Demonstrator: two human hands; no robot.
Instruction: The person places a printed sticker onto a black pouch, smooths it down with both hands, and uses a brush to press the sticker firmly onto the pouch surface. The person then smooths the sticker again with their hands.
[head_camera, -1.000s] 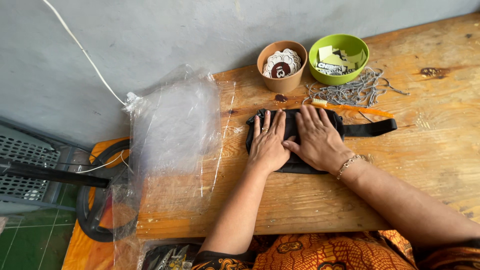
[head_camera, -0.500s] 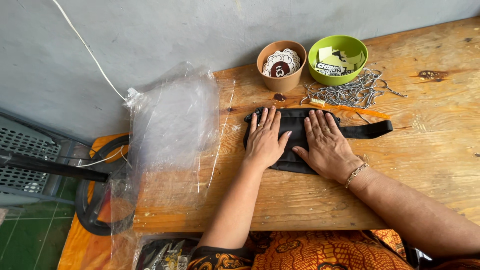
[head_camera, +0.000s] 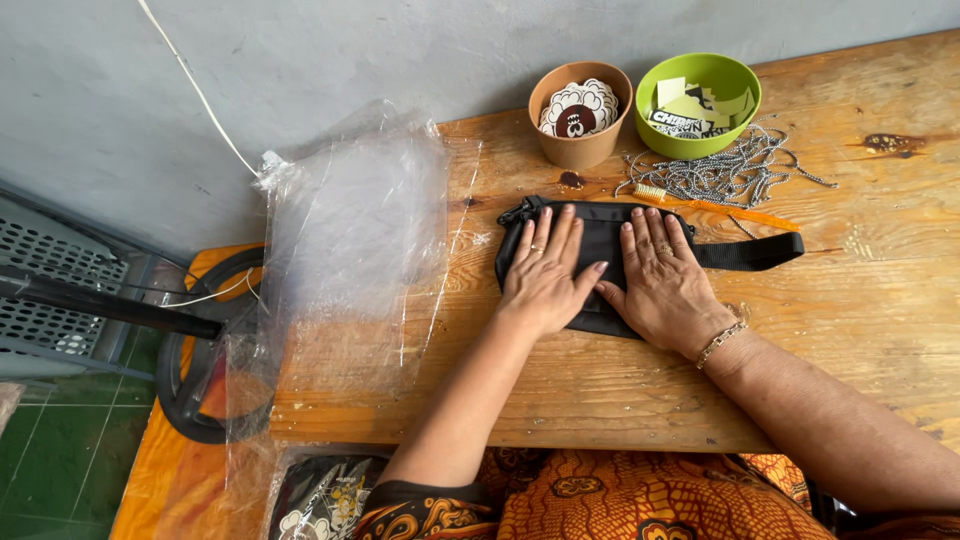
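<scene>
A black fabric pouch with a black strap running off to the right lies flat on the wooden table. My left hand presses palm down on the pouch's left half, fingers spread. My right hand lies flat on its right half, with a ring and a chain bracelet at the wrist. Both hands cover most of the pouch; neither grips anything.
Clear plastic bags drape over the table's left end. Behind the pouch stand a brown cup of round tags and a green bowl of paper labels. Metal ball chains and an orange-handled brush lie nearby. A grey wall backs the table.
Both hands have slid slightly apart and flattened on the pouch; the right hand moved a little right and toward me. The pouch stays in place.
</scene>
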